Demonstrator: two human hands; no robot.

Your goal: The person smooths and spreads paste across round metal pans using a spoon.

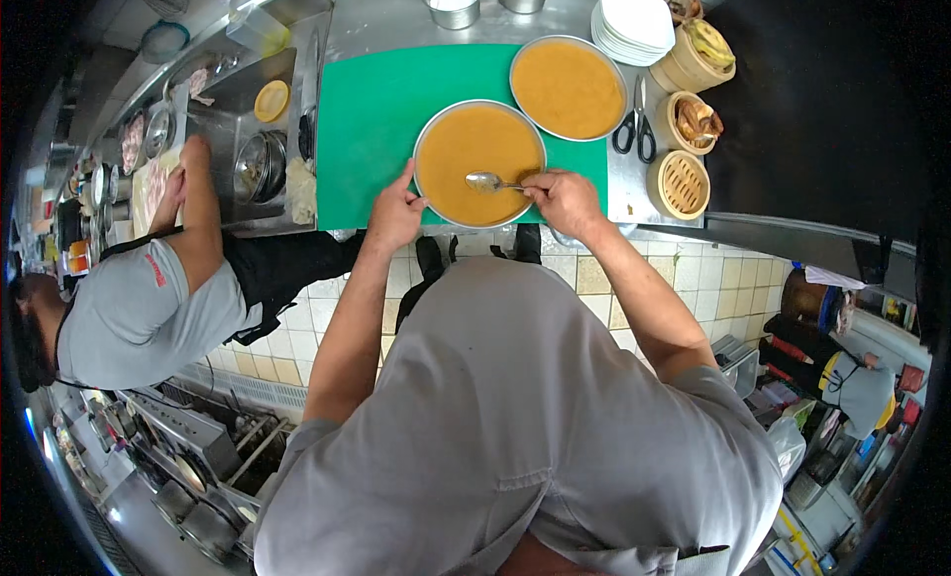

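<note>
On a green cutting board lies a round metal pan of smooth orange-brown mixture. My right hand grips a metal spoon, its bowl over the mixture near the middle of the pan; whether it touches the surface I cannot tell. The fingers of my left hand rest against the pan's left rim, thumb and index finger apart. A second round pan with the same kind of filling sits behind and to the right, close against the first.
Black-handled scissors, bamboo steamers and stacked white plates stand on the right. Metal containers are at the back. Left of the board is a sink with bowls; a co-worker handles meat beside it.
</note>
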